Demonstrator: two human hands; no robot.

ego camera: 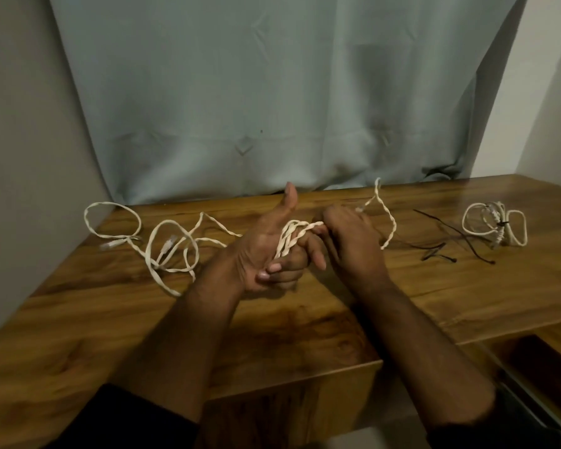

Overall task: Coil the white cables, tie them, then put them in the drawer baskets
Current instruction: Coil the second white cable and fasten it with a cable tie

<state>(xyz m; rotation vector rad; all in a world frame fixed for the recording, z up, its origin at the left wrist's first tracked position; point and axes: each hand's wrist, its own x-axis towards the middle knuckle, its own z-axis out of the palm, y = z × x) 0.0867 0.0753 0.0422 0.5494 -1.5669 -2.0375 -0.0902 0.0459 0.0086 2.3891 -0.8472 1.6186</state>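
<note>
Above the middle of the wooden table [305, 322], my left hand [266, 251] is palm up with its thumb raised, and several loops of a white braided cable [289, 238] are wound around its fingers. My right hand [347, 241] pinches the same cable just right of those loops, and a free stretch arcs up and down past it. The rest of the loose cable [162, 244] trails in tangled loops across the table's left side. A second white cable [496, 225], coiled and tied with a black tie, lies at the far right.
Several black cable ties [447, 241] lie scattered on the table between my right hand and the tied coil. An open drawer [544, 367] shows at the lower right below the table edge. A pale blue cloth [272, 92] hangs behind the table.
</note>
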